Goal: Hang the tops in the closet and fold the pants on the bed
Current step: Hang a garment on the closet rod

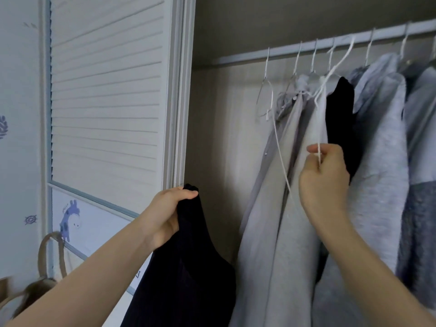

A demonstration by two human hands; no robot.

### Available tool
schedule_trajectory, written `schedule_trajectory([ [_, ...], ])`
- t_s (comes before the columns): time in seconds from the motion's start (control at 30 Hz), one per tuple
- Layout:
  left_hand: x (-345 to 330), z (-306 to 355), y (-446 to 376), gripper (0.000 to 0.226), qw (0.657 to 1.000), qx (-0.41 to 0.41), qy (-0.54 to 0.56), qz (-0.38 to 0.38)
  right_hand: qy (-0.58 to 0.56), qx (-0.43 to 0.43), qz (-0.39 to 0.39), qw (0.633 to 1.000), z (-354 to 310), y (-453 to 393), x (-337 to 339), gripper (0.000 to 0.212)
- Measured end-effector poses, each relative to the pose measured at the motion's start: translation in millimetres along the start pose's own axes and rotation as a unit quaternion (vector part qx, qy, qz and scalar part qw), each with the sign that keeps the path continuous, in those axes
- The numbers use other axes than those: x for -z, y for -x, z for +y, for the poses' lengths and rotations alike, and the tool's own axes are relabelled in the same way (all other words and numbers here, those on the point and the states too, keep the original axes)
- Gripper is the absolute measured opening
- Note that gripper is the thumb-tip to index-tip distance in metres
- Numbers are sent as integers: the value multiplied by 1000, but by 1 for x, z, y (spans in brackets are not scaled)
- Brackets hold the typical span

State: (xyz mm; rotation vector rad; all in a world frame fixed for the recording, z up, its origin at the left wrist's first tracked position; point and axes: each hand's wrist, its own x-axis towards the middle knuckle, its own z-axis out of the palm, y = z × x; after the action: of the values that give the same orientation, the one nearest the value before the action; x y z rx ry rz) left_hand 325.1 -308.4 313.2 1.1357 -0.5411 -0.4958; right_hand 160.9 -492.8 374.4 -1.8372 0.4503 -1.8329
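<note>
My left hand [166, 214] grips the shoulder strap of a dark navy sleeveless top [186, 270], which hangs down in front of the closet opening. My right hand [324, 178] pinches the lower part of a thin white wire hanger [318, 107]. That hanger's hook is still up at the closet rod [306, 47], and it tilts down toward my hand. Beside it hang grey tops [295, 185] and a black top [341, 119] on their own hangers.
A white louvred closet door [106, 90] stands to the left, with cartoon wallpaper below it. An empty wire hanger [265, 97] hangs at the rod's left end. More grey garments [387, 161] fill the right side. A tan bag handle [50, 253] shows at lower left.
</note>
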Motion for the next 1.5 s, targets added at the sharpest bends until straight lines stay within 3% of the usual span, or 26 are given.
schedule_trajectory([
  [0.13, -1, -13, 13, 24, 1000, 23, -1, -2, -68, -27, -32, 997, 15, 85, 22, 22],
  [0.23, 1, -16, 20, 16, 999, 19, -42, 12, -121, -142, -119, 975, 24, 88, 22, 33],
  [0.3, 2, -16, 24, 12, 996, 10, -77, 32, -164, -212, -156, 951, 27, 81, 25, 19],
  [0.37, 1, -20, 27, 8, 991, -3, -119, 53, -151, -219, -165, 950, 36, 80, 32, 9],
  [0.47, 3, -26, 29, 13, 981, -21, -177, 74, -47, -159, -196, 967, 47, 89, 51, 32],
  [0.53, 5, -28, 31, 18, 973, -36, -213, 77, -79, -169, -214, 959, 49, 96, 66, 36],
  [0.63, 8, -28, 33, 18, 940, -97, -315, 89, -163, -229, -233, 931, 43, 94, 86, 41],
  [0.77, 8, -27, 32, 16, 867, -172, -459, 92, -136, -227, -287, 921, 30, 87, 106, 47],
  [0.87, -1, -27, 35, 20, 834, -192, -510, 81, -93, -228, -334, 910, 24, 93, 108, 45],
  [1.0, -24, -32, 47, 26, 809, -194, -551, 67, -99, -254, -337, 901, 24, 111, 91, 40],
  [1.13, -63, -46, 68, 31, 807, -181, -561, 27, -6, -138, -364, 921, 24, 141, 62, 37],
  [1.27, -77, -44, 81, 32, 823, -154, -538, -93, -129, -222, -320, 912, 34, 149, 59, 36],
  [1.3, -74, -41, 84, 31, 804, -164, -556, -134, -170, -245, -300, 906, 39, 147, 64, 36],
  [1.33, -69, -38, 86, 29, 760, -199, -597, -163, -204, -253, -283, 903, 43, 145, 70, 35],
  [1.43, -67, -38, 86, 36, 604, -344, -701, -159, -219, -211, -265, 915, 49, 146, 78, 38],
  [1.47, -70, -42, 87, 44, 577, -358, -718, -154, -202, -191, -258, 925, 48, 146, 76, 39],
  [1.5, -74, -45, 87, 48, 574, -351, -723, -155, -178, -169, -249, 937, 47, 144, 76, 39],
])
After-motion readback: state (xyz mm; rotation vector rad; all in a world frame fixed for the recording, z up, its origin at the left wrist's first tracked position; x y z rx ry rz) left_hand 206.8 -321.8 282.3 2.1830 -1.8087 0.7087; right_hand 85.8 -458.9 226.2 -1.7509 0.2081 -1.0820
